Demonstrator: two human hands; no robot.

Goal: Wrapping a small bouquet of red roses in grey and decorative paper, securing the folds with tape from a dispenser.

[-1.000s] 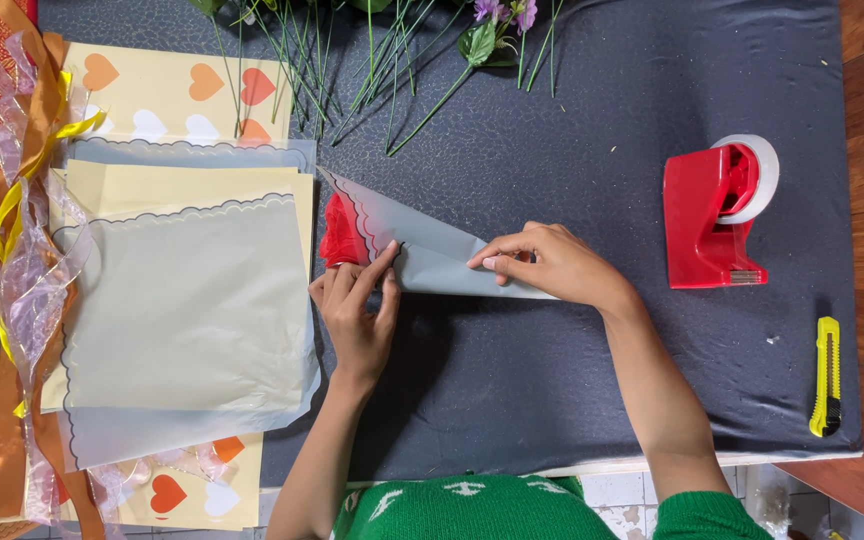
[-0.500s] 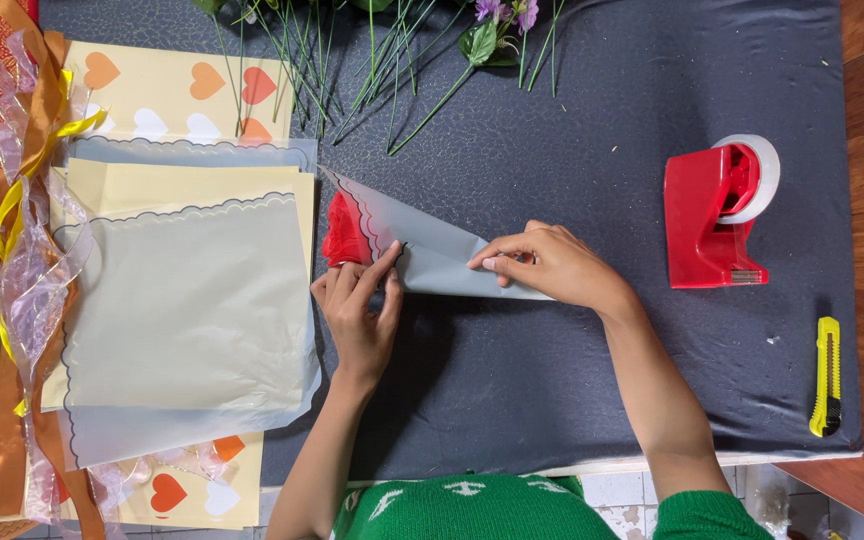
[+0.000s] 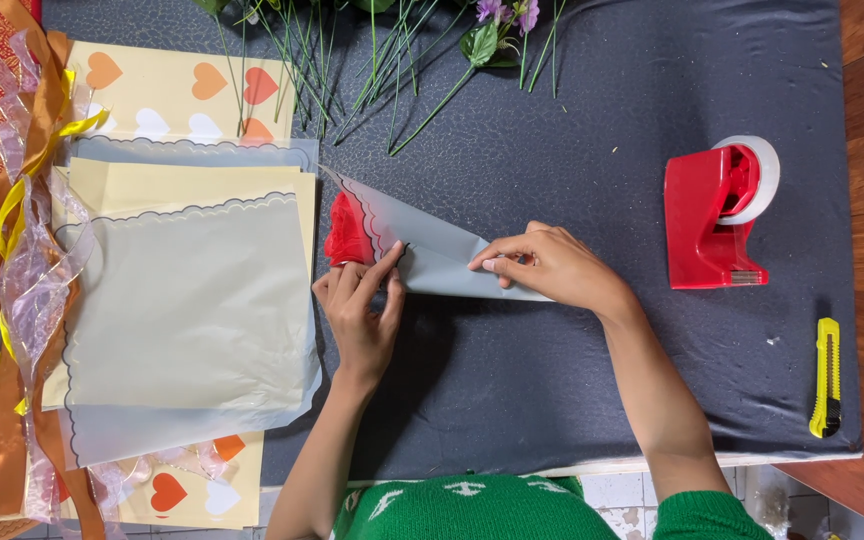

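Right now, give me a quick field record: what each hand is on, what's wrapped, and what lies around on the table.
left hand: fingertips pressing the folded edge of the translucent grey wrap
right hand: pinching the wrap's narrow end flat
wrapped item: red flower showing at the wrap's wide open end
left of hands: stack of paper sheets, ribbons
top: loose green stems
right: red tape dispenser, yellow utility knife
surface: dark grey cloth

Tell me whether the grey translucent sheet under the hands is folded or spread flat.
Folded: the grey translucent sheet is wrapped into a cone around a red flower, pinned by the left hand and right hand.
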